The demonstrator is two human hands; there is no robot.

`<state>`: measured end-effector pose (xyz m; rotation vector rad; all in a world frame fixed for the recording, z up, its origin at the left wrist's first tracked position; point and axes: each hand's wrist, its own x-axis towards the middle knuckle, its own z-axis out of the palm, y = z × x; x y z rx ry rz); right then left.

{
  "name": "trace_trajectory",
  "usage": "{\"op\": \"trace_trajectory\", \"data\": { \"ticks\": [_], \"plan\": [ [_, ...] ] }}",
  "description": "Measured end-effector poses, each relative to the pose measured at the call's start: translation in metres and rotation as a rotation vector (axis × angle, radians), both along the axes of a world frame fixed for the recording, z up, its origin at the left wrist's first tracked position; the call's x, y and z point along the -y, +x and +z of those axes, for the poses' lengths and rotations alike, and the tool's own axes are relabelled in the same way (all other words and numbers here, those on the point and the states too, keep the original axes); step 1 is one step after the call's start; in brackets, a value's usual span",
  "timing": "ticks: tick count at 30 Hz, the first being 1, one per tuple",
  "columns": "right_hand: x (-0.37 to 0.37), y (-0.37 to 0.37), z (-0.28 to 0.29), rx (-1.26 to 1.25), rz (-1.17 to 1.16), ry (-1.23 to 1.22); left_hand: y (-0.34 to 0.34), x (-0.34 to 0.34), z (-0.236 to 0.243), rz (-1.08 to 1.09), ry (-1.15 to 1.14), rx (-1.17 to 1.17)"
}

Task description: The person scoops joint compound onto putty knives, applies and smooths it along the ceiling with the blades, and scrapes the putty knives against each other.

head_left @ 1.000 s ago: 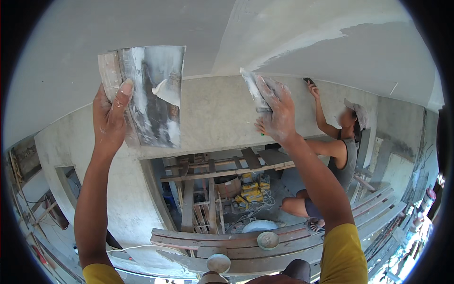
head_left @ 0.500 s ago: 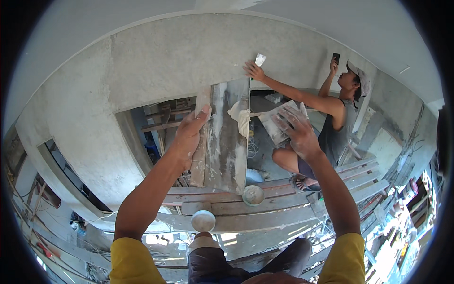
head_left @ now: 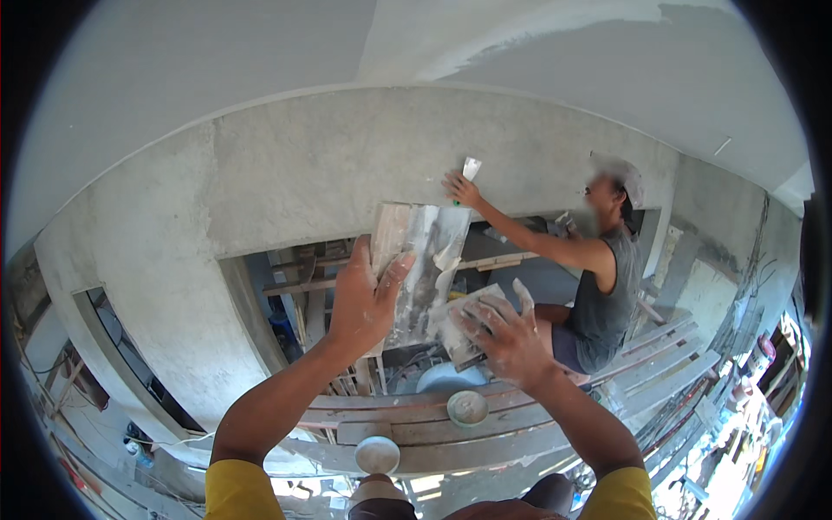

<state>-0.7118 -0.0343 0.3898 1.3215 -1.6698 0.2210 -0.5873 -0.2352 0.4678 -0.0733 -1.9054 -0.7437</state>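
My left hand [head_left: 368,299] grips a long putty-smeared board [head_left: 426,227] along its left side, thumb across the front. A lump of pale putty [head_left: 448,258] clings near the board's right edge. My right hand [head_left: 511,334] is closed on a flat rectangular trowel [head_left: 459,340], coated with dried putty, its fingers spread over the back. The trowel's left edge overlaps the board's lower right side; whether they touch I cannot tell.
A co-worker [head_left: 607,295] sits at the right, one arm reaching to the grey wall [head_left: 329,165] with a putty knife [head_left: 471,168]. Two bowls [head_left: 468,407] and a larger pale blue basin [head_left: 451,378] stand around the plank scaffold [head_left: 416,433]. Window openings lie behind.
My right hand and trowel have moved left and down to the board. The board appears shorter and more tilted. The view has tipped upward. The co-worker's raised hand with the phone has come down.
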Motion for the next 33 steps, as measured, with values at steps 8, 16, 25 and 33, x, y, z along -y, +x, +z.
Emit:
{"op": "trace_trajectory", "data": {
  "ticks": [8,16,25,33],
  "plan": [
    [-0.044,0.048,0.141,-0.248,0.163,-0.432,0.139,0.045,0.161,0.547,-0.609,-0.828],
    [-0.091,0.13,0.302,-1.059,0.079,-1.178,0.194,0.051,0.238,0.922,-1.077,-0.828],
    [-0.106,0.152,0.347,-1.093,-0.014,-1.357,0.208,0.046,0.241,0.878,-1.089,-0.661],
    [-0.108,0.158,0.34,-1.164,0.038,-1.359,0.216,0.04,0.238,0.837,-1.059,-0.588]
  ]
}}
